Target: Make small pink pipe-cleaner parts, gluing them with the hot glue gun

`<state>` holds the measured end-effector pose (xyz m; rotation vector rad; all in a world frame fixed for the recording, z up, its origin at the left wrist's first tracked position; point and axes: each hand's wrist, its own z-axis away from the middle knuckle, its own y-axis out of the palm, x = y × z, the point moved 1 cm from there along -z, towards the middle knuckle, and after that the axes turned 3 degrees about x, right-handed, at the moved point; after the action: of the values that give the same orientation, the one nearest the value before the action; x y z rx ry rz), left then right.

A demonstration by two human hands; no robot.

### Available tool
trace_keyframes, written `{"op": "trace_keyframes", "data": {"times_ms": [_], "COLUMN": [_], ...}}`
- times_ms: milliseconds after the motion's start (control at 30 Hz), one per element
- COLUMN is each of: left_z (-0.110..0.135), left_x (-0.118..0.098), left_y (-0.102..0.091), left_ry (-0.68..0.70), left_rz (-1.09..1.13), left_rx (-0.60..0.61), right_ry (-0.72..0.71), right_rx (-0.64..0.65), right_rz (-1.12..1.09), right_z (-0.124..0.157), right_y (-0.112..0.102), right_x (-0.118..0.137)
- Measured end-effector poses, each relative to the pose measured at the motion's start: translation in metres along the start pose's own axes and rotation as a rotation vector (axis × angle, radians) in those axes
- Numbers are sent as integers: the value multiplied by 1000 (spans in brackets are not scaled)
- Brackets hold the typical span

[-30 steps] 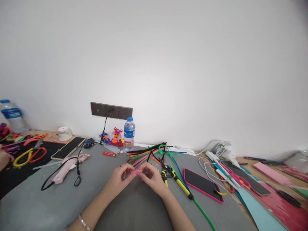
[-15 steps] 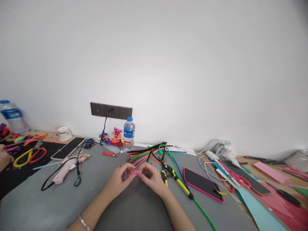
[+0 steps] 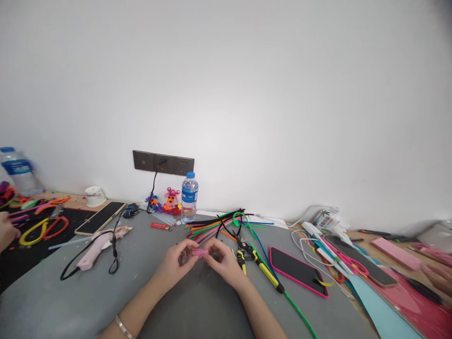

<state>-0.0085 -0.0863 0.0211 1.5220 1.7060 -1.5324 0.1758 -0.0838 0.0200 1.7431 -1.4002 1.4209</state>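
My left hand (image 3: 181,259) and my right hand (image 3: 221,260) meet low in the middle of the view. Between their fingertips is a short, bunched pink pipe cleaner (image 3: 200,253), pinched at its left end by the left hand and at its right end by the right. The fingers partly cover it. Just beyond the hands lies a bundle of coloured pipe cleaners (image 3: 212,222). Pliers with yellow and black handles (image 3: 263,270) lie to the right of my right hand.
A water bottle (image 3: 189,197) stands by the wall near small fuzzy figures (image 3: 170,202). A pink glue gun (image 3: 97,252) with its black cord lies left; a pink-cased phone (image 3: 298,271) lies right. Other people's hands show at the left edge (image 3: 6,231) and right edge (image 3: 438,278).
Another person's hand has come into view at the right edge, by the pink sheets. My own hands and the pink pipe cleaner stay almost in place.
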Motion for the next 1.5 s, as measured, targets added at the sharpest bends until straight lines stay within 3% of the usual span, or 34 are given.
{"op": "trace_keyframes", "data": {"times_ms": [467,700,967,1500], "left_z": [-2,-2,-2,-2], "left_x": [5,4,-2,0], "left_y": [-1,-3,-1,0], "left_ry": [-40,-103,-90,-96], "left_rz": [-32,-36,-38,-35], "left_rx": [15,-22,32,68], "right_ry": [-7,25,41,82], "right_rx": [-8,96,-24,-57], "right_rz": [-31,-96,-43,-37], "right_z": [0,2,-1,-1], "right_y": [0,1,-1,0], "right_x": [-4,-4,-10,-9]}}
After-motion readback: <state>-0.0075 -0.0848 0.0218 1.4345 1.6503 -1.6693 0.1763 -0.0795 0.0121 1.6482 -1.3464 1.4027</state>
